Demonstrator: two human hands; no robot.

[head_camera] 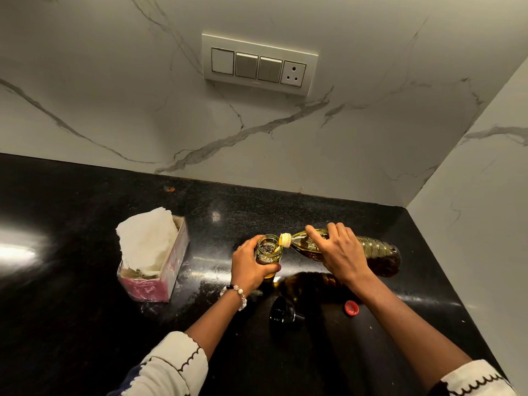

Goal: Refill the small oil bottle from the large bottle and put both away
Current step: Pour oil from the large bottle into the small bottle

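The small glass oil bottle (268,248) stands upright on the black counter (85,224), its mouth uncovered. My left hand (248,267) grips it around the body. The large plastic oil bottle (380,252) lies tipped almost flat, its yellow neck over the small bottle's mouth. A thin stream of golden oil runs from the neck into the small bottle. My right hand (337,250) grips the large bottle near its shoulder. A red cap (351,307) and a black lid (283,312) lie on the counter in front of the bottles.
A pink tissue box (160,278) with white tissue sticking out stands to the left of the bottles. A marble wall with a switch panel (258,64) rises behind. A side wall closes the counter's right end.
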